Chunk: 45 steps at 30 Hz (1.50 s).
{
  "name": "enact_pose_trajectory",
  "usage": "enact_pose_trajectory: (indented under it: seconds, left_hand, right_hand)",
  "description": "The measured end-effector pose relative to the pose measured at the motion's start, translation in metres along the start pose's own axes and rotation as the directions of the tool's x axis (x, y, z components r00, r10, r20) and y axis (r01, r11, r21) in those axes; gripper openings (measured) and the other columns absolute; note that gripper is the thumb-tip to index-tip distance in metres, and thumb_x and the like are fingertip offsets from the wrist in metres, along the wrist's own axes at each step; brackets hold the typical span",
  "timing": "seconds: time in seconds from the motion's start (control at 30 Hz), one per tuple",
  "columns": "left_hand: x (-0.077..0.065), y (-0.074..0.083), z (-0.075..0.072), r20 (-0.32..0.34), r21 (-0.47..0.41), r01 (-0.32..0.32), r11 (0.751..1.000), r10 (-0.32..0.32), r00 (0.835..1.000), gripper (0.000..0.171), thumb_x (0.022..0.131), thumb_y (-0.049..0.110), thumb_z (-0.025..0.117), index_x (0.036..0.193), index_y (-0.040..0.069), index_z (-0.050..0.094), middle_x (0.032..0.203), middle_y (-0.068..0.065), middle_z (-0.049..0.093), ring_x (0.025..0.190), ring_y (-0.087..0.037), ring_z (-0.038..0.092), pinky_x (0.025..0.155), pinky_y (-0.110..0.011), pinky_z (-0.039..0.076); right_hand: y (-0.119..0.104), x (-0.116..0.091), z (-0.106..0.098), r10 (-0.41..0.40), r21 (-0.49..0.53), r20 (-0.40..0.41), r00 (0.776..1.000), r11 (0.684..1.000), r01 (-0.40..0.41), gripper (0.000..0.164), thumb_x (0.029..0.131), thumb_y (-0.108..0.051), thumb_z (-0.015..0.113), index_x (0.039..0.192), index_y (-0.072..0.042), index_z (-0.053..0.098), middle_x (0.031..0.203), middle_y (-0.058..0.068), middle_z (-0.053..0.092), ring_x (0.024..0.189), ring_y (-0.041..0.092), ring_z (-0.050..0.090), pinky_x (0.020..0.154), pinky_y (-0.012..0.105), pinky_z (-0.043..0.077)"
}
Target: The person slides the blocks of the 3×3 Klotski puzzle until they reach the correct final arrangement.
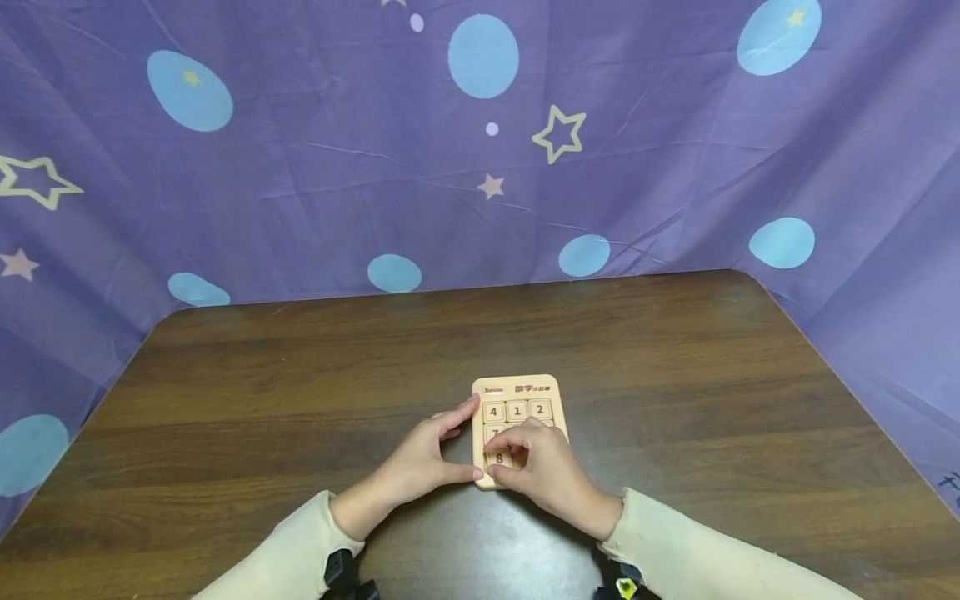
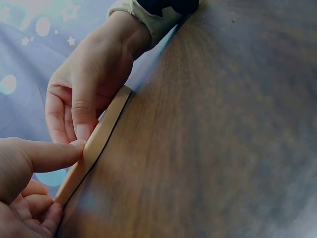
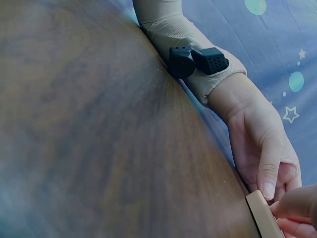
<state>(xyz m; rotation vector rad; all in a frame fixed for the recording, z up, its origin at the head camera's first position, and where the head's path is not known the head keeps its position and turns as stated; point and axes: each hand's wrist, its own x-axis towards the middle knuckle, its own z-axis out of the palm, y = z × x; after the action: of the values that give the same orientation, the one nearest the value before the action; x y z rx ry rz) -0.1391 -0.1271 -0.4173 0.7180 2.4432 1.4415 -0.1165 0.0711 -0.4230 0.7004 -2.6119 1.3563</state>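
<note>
A pale wooden number slide puzzle (image 1: 517, 383) lies on the table. Its top row reads 4, 1, 2; a 7 shows partly below, and a tile marked 8 (image 1: 499, 459) is at the lower left. My left hand (image 1: 416, 458) holds the puzzle along its left edge, thumb near the bottom corner and forefinger higher up. Over the lower tiles is my right hand (image 1: 551, 471), its thumb and forefinger bent loosely with the tips around the 8 tile. It covers most of the middle and lower right. In the left wrist view, the right thumb (image 2: 83, 106) points down at the board.
The brown wood-grain table (image 1: 300, 375) extends around the puzzle on all sides. Behind it hangs a purple cloth (image 1: 322, 108) with blue dots and stars. Dark devices sit at both wrists, one being the left wrist camera (image 3: 198, 62).
</note>
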Motion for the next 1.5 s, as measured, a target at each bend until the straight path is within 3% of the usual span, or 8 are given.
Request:
enact_pose_trajectory:
  seconds: [0.67, 1.2, 1.5]
  left_hand:
    - [0.000, 0.002, -0.002, 0.018, 0.010, 0.020, 1.000, -0.020, 1.000, 0.084, 0.070, 0.006, 0.079, 0.142, -0.004, 0.036, 0.148, -0.016, 0.034, 0.133, -0.030, 0.036, 0.107, -0.042, 0.038]
    - [0.000, 0.003, -0.001, 0.014, 0.010, 0.036, 0.999, -0.036, 0.999, 0.085, 0.070, 0.006, 0.079, 0.142, -0.003, 0.036, 0.148, -0.016, 0.034, 0.133, -0.029, 0.037, 0.107, -0.041, 0.038]
    - [0.000, 0.003, -0.001, 0.009, 0.014, 0.046, 0.999, -0.046, 0.999, 0.085, 0.070, 0.008, 0.080, 0.142, -0.002, 0.036, 0.148, -0.015, 0.034, 0.132, -0.029, 0.037, 0.107, -0.042, 0.037]
  right_hand:
    - [0.005, -0.002, -0.010, 0.006, -0.050, -0.001, 1.000, 0.999, -0.006, 0.019, 0.066, -0.008, 0.079, 0.082, -0.017, 0.075, 0.079, -0.009, 0.064, 0.074, 0.006, 0.051, 0.063, 0.019, 0.042]
    - [0.014, -0.012, -0.021, 0.025, -0.041, -0.030, 0.999, 0.999, -0.026, 0.021, 0.065, -0.011, 0.081, 0.084, -0.019, 0.075, 0.084, -0.011, 0.065, 0.079, 0.005, 0.053, 0.069, 0.022, 0.046]
    - [0.019, -0.011, -0.021, -0.003, 0.023, -0.015, 1.000, 1.000, 0.003, 0.023, 0.068, -0.013, 0.081, 0.089, -0.018, 0.075, 0.088, -0.010, 0.065, 0.081, 0.007, 0.054, 0.071, 0.022, 0.047]
